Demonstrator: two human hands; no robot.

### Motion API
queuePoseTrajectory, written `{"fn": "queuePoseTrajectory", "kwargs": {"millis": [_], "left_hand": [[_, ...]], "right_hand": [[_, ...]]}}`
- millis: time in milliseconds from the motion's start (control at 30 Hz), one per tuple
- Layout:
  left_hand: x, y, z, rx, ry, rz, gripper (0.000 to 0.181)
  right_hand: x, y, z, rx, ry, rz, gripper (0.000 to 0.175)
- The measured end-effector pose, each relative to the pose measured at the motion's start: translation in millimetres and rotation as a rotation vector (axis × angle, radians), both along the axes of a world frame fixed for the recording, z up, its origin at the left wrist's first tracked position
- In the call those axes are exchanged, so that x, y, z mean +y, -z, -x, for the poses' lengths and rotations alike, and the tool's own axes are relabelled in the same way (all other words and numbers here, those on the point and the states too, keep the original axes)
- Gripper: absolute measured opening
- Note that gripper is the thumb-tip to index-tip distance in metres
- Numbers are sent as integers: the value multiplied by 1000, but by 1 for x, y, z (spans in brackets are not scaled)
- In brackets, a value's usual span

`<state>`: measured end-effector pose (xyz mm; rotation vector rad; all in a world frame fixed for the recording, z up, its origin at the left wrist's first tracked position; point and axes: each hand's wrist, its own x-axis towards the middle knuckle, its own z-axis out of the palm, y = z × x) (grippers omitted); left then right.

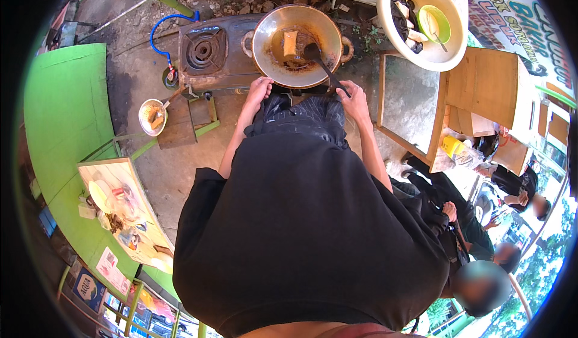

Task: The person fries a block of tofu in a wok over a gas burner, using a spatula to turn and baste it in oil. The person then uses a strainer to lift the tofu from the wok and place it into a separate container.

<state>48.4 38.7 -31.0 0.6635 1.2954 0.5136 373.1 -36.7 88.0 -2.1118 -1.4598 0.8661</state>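
A wide metal wok (271, 69) with two loop handles sits on the right side of a worn gas stove (239, 62). One golden fried piece (290, 43) lies in shallow oil at its middle. My right hand (355, 96) grips the handle of a black spatula (323, 63), whose blade rests in the wok just right of the piece. At the wok's near left rim is my left hand (261, 89), fingers bent; whether it pinches the rim or the stove's edge I cannot tell. A skimmer (152, 117) with browned pieces in it sits left of the stove.
A blue gas hose (151, 39) curves at the stove's left. A cream basin (445, 62) holding a green bowl (445, 19) stands at the upper right, above a wooden cabinet (481, 82). Left is a table (149, 234) with bags and plates. Several people stand at the lower right.
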Motion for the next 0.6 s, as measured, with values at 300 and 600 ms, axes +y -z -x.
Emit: {"fn": "queuePoseTrajectory", "kwargs": {"millis": [300, 600], "left_hand": [[0, 2, 2, 10, 18, 4, 19], [0, 6, 1, -4, 26, -10, 19]], "right_hand": [[2, -5, 8, 189, 39, 71, 36], [3, -2, 10, 114, 1, 99, 34]]}}
